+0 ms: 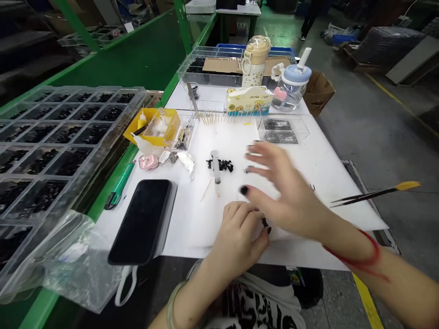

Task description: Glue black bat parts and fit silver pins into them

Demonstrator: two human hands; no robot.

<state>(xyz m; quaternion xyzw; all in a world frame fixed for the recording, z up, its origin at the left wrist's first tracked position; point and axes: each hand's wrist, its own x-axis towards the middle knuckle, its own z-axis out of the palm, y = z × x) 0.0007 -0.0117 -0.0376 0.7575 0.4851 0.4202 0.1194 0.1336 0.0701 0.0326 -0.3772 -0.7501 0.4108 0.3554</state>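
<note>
Near the front of the white work surface, my left hand point(242, 230) pinches a small black part point(264, 222) between thumb and fingertips; its exact kind is too small to make out. Just above and to the right, my right hand point(279, 187) is spread, blurred, with nothing visible in its fingers. A few tiny dark bits point(247, 170) lie by its fingertips. Beyond my hands, a clear syringe point(216, 167) lies across a small pile of black parts point(225, 165), with a thin wooden stick point(206, 190) beside it. Tweezers point(375, 193) with yellow ends rest at the right edge.
On the left are a phone point(142, 221), a green cutter point(120, 184), a yellow box point(154, 128) and a compartment tray point(68, 137) of black parts. Toothpicks, a tissue pack point(249, 100), a clear case point(283, 130), a bottle point(254, 64) and a cup point(293, 87) stand behind.
</note>
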